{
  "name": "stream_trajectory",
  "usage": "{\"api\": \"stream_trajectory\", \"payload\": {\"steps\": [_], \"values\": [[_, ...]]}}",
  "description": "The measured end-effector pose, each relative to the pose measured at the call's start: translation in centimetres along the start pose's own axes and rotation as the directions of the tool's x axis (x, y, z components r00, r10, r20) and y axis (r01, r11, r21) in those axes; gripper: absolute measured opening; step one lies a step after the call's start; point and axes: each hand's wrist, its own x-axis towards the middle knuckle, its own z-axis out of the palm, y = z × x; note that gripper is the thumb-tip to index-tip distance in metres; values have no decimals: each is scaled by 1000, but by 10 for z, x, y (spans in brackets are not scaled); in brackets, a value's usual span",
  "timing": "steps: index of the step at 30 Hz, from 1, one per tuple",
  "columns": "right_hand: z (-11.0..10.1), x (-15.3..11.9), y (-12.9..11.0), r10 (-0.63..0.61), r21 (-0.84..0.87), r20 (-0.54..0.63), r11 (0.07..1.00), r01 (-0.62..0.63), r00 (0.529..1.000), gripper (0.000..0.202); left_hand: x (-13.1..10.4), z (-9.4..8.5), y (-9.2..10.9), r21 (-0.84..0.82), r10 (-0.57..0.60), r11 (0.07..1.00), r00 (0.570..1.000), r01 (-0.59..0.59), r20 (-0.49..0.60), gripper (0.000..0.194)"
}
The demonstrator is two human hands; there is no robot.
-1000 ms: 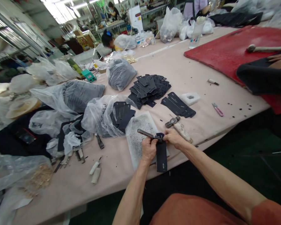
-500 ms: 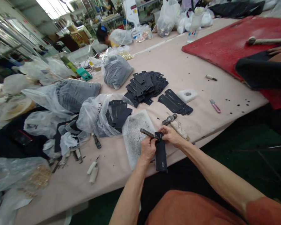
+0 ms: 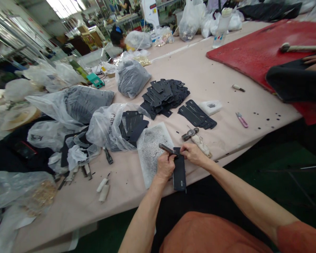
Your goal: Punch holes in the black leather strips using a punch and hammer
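My left hand (image 3: 165,165) is closed around a metal bar-like tool (image 3: 165,148), probably a punch, tilted over the top end of a flat black piece (image 3: 179,175) with a small slot near its lower end. My right hand (image 3: 193,154) pinches the upper edge of that piece, fingers bent. The black piece lies at the table's front edge, beside a white pad (image 3: 150,144) speckled with dark marks. A hammer (image 3: 190,134) with a wrapped handle rests just beyond my right hand.
Behind lie a heap of black pieces (image 3: 164,96), a fanned stack (image 3: 197,115) and a white block (image 3: 210,107). Pink snips (image 3: 242,120) are to the right. Left are a plastic bag (image 3: 102,130) of black pieces and wrapped-handle tools (image 3: 104,192). A red board (image 3: 252,52) lies far right, near another person's hand.
My right hand's fingers have shifted slightly at the top of the black piece, whose upper end now looks flatter. The left hand still grips the tool. The view has moved a little.
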Motion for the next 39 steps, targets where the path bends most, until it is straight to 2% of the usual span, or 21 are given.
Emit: {"api": "stream_trajectory", "payload": {"steps": [2,3,6,8,10,12,16,18,20,22,23,25,27,28,30,31,32,33,34,36,39], "values": [[-2,-10,-5,-131,-115,-89,986,120,987,11,-1,1,-1,8,18,1000,1000,-18,-11,20],[-3,-16,-7,-140,-128,-130,984,123,982,12,-1,2,-2,8,21,1000,1000,-20,-14,20],[-11,-46,-7,66,-7,-216,998,-69,974,22,-2,4,-4,-9,20,1000,1000,-20,-13,19],[-19,-71,-1,214,87,-231,976,-199,949,34,-2,4,-4,-17,29,999,999,-29,-17,19],[-32,-96,9,301,133,-265,952,-274,916,45,-2,3,-4,-23,35,999,999,-36,-19,19],[-46,-121,25,390,131,-331,921,-367,859,49,-2,2,-3,-27,35,999,999,-35,-16,19],[-74,-166,76,562,1,-446,779,-627,697,41,-1,0,-3,-51,19,998,1000,-19,-8,18],[-85,-187,107,643,11,-429,706,-708,635,30,-1,1,-2,-65,15,998,1000,-16,-11,17],[-90,-203,132,641,17,-429,711,-703,637,38,-1,1,-1,-70,13,997,1000,-15,-17,17],[-89,-210,142,540,-119,-521,721,-683,661,47,-1,1,-1,-64,10,998,1000,-11,-19,17],[-87,-208,140,472,-210,-568,709,-673,674,48,-1,1,-1,-62,11,998,1000,-12,-19,17],[-76,-197,121,386,-296,-615,695,-656,687,47,-2,1,-1,-62,16,998,1000,-17,-20,18],[-59,-177,85,435,-189,-593,742,-643,677,44,-2,1,-2,-71,22,997,999,-24,-24,18],[-48,-165,64,456,-101,-539,800,-592,708,44,-2,1,-2,-76,22,997,999,-23,-24,18],[-23,-142,23,459,23,-285,881,-473,841,38,-2,1,-1,-80,13,997,1000,-14,-23,17],[-10,-131,6,441,38,-153,897,-440,885,35,-2,1,-1,-80,9,997,1000,-11,-23,17],[3,-121,-9,434,58,-57,900,-431,899,32,-2,2,-1,-80,7,997,1000,-8,-21,17],[15,-112,-19,420,72,24,904,-421,907,29,-3,2,-1,-80,6,997,1000,-8,-22,17],[25,-105,-26,421,76,48,903,-424,906,23,-3,2,-1,-78,6,997,1000,-8,-24,17],[41,-95,-31,464,101,40,879,-465,885,13,-3,3,-1,-78,0,997,1000,-2,-25,17],[46,-86,-23,543,167,37,824,-541,839,8,-2,4,-1,-97,-36,995,998,31,-48,17]]}}
